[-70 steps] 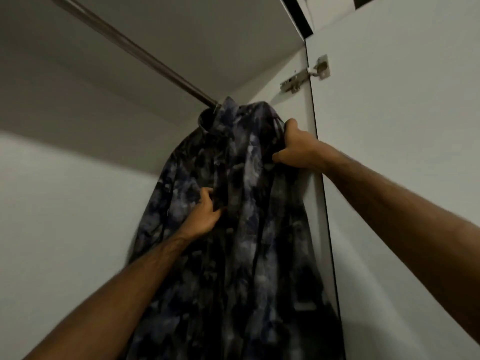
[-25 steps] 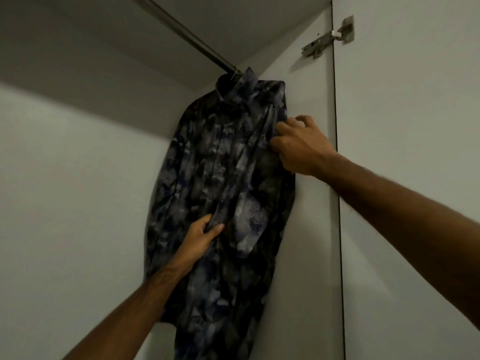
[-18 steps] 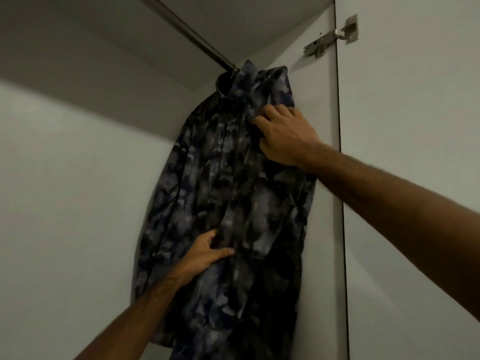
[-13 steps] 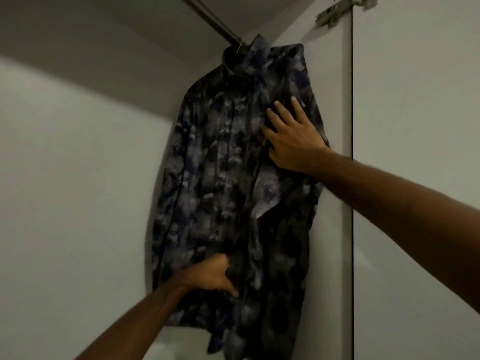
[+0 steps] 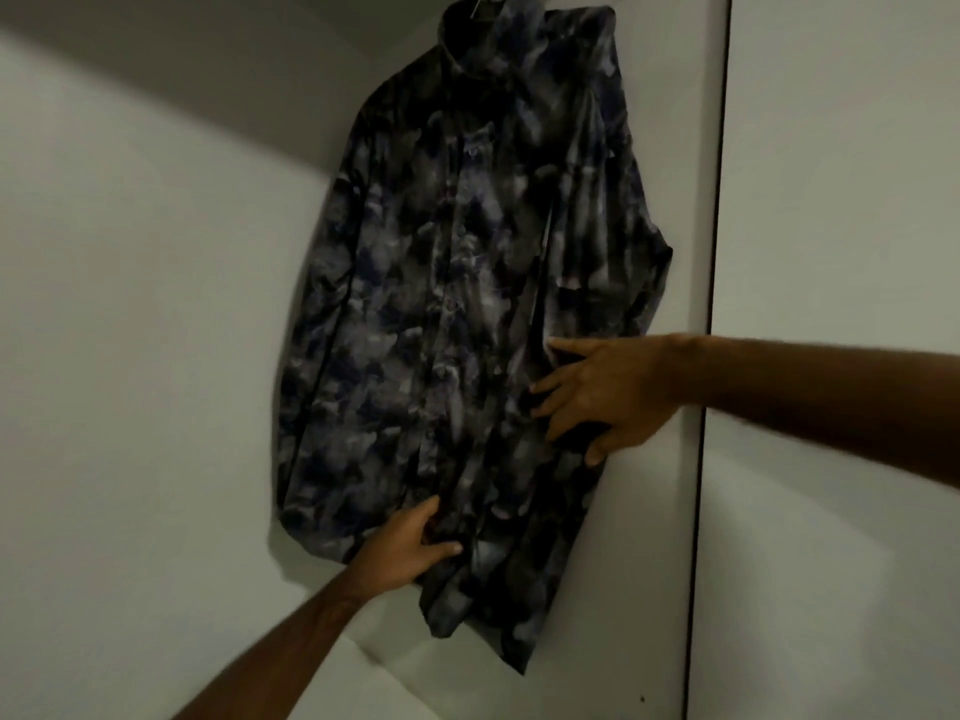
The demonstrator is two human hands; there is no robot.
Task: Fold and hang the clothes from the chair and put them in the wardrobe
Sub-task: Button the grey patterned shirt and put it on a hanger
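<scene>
A dark blue-grey mottled button shirt (image 5: 457, 283) hangs inside the wardrobe, its collar at the top edge of the view on a hanger that barely shows. My left hand (image 5: 402, 545) pinches the front placket near the shirt's lower hem between thumb and fingers. My right hand (image 5: 602, 397) lies with spread, straight fingers against the shirt's right side, below the sleeve. The rail is out of view.
The white wardrobe back wall (image 5: 130, 356) fills the left. The wardrobe's right side panel (image 5: 670, 511) runs down beside the shirt, and the open white door (image 5: 841, 252) stands to its right. A white shelf or floor edge (image 5: 363, 683) shows at the bottom.
My view has tilted down, so the rail and hinge left the frame. Both hands slid down the shirt: the right from the chest to the lower side, the left to the hem.
</scene>
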